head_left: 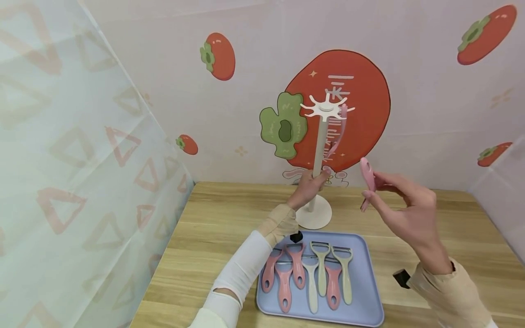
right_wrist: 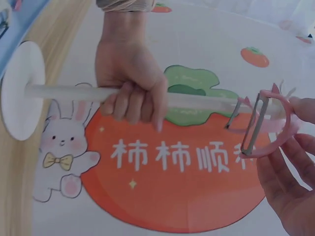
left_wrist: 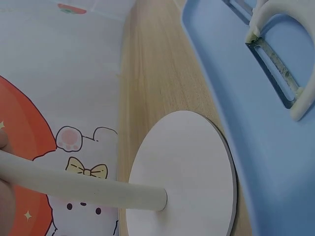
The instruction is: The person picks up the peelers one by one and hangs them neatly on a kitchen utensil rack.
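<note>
A white stand (head_left: 321, 146) with a ring of hooks (head_left: 325, 108) at its top rises from a round base (left_wrist: 192, 167) at the back of the table. My left hand (head_left: 308, 186) grips its pole low down, fingers wrapped round it in the right wrist view. One pink peeler (head_left: 342, 130) hangs from a hook on the right side. To the right of the stand, my right hand (head_left: 410, 209) pinches another pink peeler (head_left: 368, 175) between thumb and fingers, handle up and blade down. That peeler's blade (right_wrist: 256, 128) faces the right wrist camera.
In front of the stand lies a blue tray (head_left: 365, 291) holding several pink peelers (head_left: 285, 289) and pale ones (head_left: 346, 280). The wooden table (head_left: 184, 255) meets a patterned backdrop (head_left: 250, 114) just behind the stand. Another patterned sheet (head_left: 94, 173) hangs at the left.
</note>
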